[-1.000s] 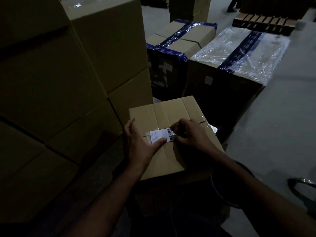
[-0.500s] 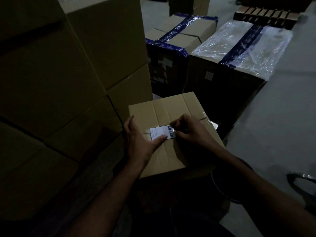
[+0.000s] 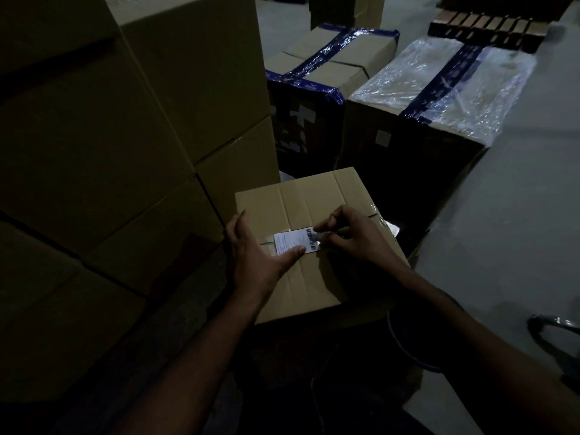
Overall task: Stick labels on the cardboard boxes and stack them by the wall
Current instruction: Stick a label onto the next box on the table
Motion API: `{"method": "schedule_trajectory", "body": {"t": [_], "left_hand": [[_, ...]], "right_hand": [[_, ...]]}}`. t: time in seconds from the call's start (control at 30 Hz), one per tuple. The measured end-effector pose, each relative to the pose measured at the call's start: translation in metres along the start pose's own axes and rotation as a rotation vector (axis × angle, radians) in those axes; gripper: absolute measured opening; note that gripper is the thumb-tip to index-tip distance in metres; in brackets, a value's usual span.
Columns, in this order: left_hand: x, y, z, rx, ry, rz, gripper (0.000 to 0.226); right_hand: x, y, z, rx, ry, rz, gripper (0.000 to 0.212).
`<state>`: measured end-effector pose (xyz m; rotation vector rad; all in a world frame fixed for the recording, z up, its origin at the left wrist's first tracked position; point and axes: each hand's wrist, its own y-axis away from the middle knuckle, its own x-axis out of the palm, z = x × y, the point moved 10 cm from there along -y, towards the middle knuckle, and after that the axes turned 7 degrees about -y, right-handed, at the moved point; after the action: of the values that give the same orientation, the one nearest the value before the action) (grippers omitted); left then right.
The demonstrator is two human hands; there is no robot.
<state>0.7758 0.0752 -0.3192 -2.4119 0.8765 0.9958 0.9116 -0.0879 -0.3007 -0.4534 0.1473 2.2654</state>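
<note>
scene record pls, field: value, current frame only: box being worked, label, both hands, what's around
box: small cardboard box, closed, flaps taped
label: white label with barcode, lying across the top seam
left hand: left hand flat on the box, thumb tip on the label's near edge
right hand: right hand, fingers curled, pinching the label's right end
left of box: stacked cardboard boxes
behind: blue-taped box; plastic-wrapped box
floor: grey floor

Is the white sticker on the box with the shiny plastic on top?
No, the label lies on the plain cardboard box under both hands, not the plastic-wrapped box.
</note>
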Motion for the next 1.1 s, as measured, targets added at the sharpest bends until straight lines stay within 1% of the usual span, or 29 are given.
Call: {"method": "schedule_trajectory", "body": {"t": [0.1,0.2,0.27,0.33,0.5,0.63,0.7,0.8,0.87,0.93,1.0,1.1], "left_hand": [[0.000,0.000,0.002,0.007,-0.021,0.004,0.122],[-0.006,-0.007,-0.009,0.082,-0.100,0.014,0.123],[-0.005,-0.024,-0.023,0.166,-0.203,0.085,0.129],[0.004,-0.044,-0.037,0.239,-0.307,0.204,0.136],[0.028,-0.074,-0.041,0.266,-0.559,0.413,0.145],[0.021,-0.082,-0.033,0.228,-0.635,0.454,0.157],[0.015,-0.076,-0.028,0.178,-0.646,0.443,0.157],[0.004,-0.054,-0.019,0.125,-0.665,0.383,0.147],[-0.003,-0.036,-0.014,0.103,-0.659,0.306,0.143],[-0.008,-0.023,-0.011,0.099,-0.638,0.195,0.142],[-0.011,-0.015,-0.011,0.108,-0.618,0.098,0.142],[-0.010,-0.014,-0.008,0.106,-0.579,0.057,0.141]], "right_hand": [[-0.002,0.009,0.004,-0.026,0.142,-0.091,0.021],[0.012,0.037,0.008,-0.016,0.301,-0.149,0.030],[0.024,0.053,0.017,-0.078,0.444,-0.164,0.037],[0.027,0.058,0.022,-0.138,0.527,-0.182,0.039],[0.022,0.056,0.023,-0.160,0.535,-0.208,0.030],[0.017,0.050,0.024,-0.194,0.530,-0.205,0.024],[0.011,0.041,0.022,-0.229,0.524,-0.157,0.025],[0.002,0.027,0.022,-0.289,0.533,-0.040,0.031],[-0.001,0.019,0.023,-0.324,0.551,0.023,0.027],[-0.002,0.013,0.021,-0.327,0.554,0.070,0.024],[-0.002,0.010,0.020,-0.297,0.527,0.053,0.024],[0.007,0.015,0.020,-0.197,0.462,-0.076,0.023]]}}
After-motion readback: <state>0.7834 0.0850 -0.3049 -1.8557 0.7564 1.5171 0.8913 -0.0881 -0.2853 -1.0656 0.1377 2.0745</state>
